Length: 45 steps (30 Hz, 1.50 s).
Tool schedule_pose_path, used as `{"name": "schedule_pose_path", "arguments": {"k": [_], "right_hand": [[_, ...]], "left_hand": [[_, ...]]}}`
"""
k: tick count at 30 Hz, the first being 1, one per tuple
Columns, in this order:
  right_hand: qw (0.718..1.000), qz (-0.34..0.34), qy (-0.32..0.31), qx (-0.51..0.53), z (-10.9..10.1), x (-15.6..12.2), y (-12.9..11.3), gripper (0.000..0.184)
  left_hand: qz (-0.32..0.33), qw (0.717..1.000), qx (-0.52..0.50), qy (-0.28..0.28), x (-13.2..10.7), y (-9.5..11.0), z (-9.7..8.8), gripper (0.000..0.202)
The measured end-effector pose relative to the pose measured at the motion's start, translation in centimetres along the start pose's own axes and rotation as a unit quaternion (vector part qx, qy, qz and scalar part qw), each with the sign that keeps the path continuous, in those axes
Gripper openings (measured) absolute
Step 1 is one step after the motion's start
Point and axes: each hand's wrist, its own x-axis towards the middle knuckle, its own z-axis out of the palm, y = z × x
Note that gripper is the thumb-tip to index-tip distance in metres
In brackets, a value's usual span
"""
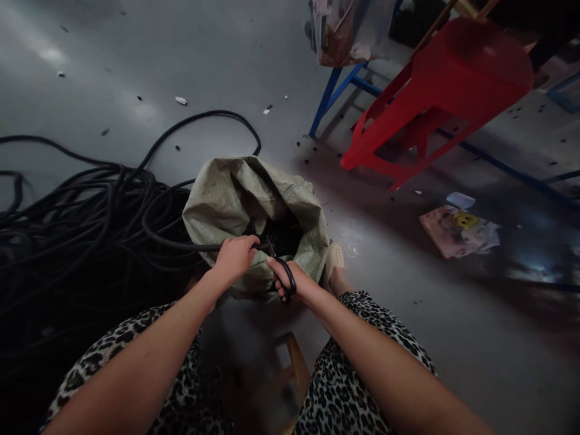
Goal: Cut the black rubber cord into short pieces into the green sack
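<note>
Over the mouth of an upright woven sack (208,205), my left hand (235,258) is closed around a black rubber hose or cable (181,246) near its end. My right hand (285,279) grips a pair of scissors (290,278) with black handles, fingers through the loops. The scissor blades point up and left, close to the hose end beside my left fingertips; whether they touch it I cannot tell. Dark small pieces (278,235) lie inside the sack, too shadowed to make out singly.
A tangled heap of black hose (113,223) spreads on the floor at left. A red plastic stool (457,78) and a blue metal frame (324,103) stand at upper right. A printed plastic bag (457,229) lies at right. Small scraps dot the grey floor. My legs flank the sack.
</note>
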Motion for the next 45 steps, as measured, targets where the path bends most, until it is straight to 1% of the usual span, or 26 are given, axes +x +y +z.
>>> {"name": "schedule_pose_path", "arguments": {"k": [4, 8, 13, 19, 24, 28, 37, 45], "right_hand": [[1.000, 0.013, 0.010, -0.010, 0.0, -0.1, -0.1, 0.047], [0.999, -0.009, 0.023, -0.031, -0.2, 0.5, 0.6, 0.047], [0.999, -0.015, 0.041, 0.000, -0.4, 1.0, 1.1, 0.048], [1.000, -0.008, 0.006, 0.015, -0.6, 0.4, 0.2, 0.049], [1.000, -0.016, -0.015, 0.014, -0.3, 0.7, 0.2, 0.047], [1.000, -0.016, -0.015, 0.016, 0.1, 0.8, 0.3, 0.043], [0.999, -0.031, -0.033, -0.001, 0.4, 0.2, -0.1, 0.043], [0.999, -0.035, -0.040, 0.000, 0.8, 0.8, 0.1, 0.042]], "left_hand": [[0.004, 1.000, 0.009, -0.007, 0.0, -0.1, 0.2, 0.030], [-0.008, 1.000, 0.019, -0.006, 0.0, -0.2, 0.1, 0.030], [-0.022, 1.000, 0.019, -0.008, 0.0, -0.2, -0.1, 0.029], [-0.028, 1.000, 0.000, 0.004, 0.1, -0.2, -0.2, 0.031], [-0.034, 0.999, 0.000, 0.003, 0.0, -0.1, -0.3, 0.030], [-0.031, 0.999, -0.001, 0.006, 0.0, 0.0, -0.3, 0.030], [-0.037, 0.999, -0.005, -0.002, 0.0, 0.2, -0.5, 0.031], [-0.018, 1.000, 0.000, 0.006, -0.2, 0.0, -0.2, 0.029]]}}
